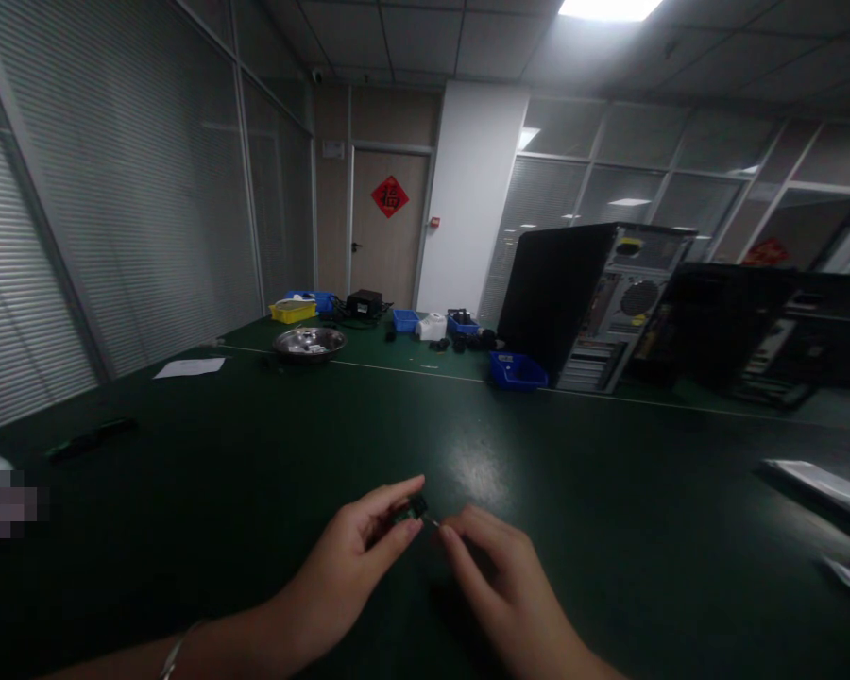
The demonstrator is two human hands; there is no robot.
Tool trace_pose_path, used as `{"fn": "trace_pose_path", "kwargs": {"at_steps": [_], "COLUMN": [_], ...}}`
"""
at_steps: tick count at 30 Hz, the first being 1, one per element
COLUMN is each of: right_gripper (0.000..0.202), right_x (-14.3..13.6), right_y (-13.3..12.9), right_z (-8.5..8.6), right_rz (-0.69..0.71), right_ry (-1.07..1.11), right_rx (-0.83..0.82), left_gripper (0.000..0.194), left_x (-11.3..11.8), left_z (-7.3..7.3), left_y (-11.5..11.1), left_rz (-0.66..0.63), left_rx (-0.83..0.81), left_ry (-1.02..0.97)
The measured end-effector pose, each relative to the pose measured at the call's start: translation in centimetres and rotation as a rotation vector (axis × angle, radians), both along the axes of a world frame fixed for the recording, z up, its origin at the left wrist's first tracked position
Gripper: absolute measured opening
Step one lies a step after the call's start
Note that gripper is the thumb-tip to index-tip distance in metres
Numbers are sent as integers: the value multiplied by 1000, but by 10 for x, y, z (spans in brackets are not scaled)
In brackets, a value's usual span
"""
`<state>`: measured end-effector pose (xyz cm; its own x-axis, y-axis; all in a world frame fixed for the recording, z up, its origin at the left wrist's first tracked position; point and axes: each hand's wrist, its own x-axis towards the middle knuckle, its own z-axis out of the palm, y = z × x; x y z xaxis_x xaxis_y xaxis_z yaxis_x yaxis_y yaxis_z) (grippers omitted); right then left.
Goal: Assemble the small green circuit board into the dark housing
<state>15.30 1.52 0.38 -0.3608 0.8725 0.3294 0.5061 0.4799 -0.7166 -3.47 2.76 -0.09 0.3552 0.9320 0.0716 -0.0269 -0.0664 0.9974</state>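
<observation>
Near the front of the dark green table, my left hand [354,546] pinches a small black and green part [412,510] between thumb and fingers. It looks like a little circuit board piece, but its exact kind is too small to tell. Close on its right, my right hand [500,571] is closed, thumb against fingertips, on a thin, light, metal-looking rod [432,521]. The rod points at the black end of the part; whether they touch I cannot tell. My palm and fingers hide the rest of the rod.
A steel bowl [309,344] with small pieces stands at the back left, near a paper sheet [190,367]. A blue bin [518,371] sits beside a computer tower [595,307]. A dark green strip [92,439] lies left; a flat silver object [825,491] lies right.
</observation>
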Motion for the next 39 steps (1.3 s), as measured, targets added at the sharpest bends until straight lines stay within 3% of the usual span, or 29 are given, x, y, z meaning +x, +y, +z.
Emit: {"fn": "trace_pose_path", "kwargs": {"at_steps": [5, 9, 17, 27, 39], "right_gripper": [27, 27, 27, 27, 26], "right_x": [0, 1, 1, 1, 2], "right_y": [1, 1, 1, 0, 0], "right_z": [1, 1, -3, 1, 1], "right_rz": [-31, -27, -60, -22, 1], "right_ry": [-66, -136, -180, -155, -106], "right_rx": [-6, -3, 14, -17, -30], "left_gripper": [20, 23, 23, 27, 25], "left_x": [0, 0, -2, 0, -1], "left_z": [1, 3, -5, 5, 7], "left_y": [-2, -1, 5, 5, 3], "left_rz": [18, 39, 21, 13, 14], "left_rx": [39, 12, -3, -115, -191], "left_ry": [32, 116, 27, -12, -88]}}
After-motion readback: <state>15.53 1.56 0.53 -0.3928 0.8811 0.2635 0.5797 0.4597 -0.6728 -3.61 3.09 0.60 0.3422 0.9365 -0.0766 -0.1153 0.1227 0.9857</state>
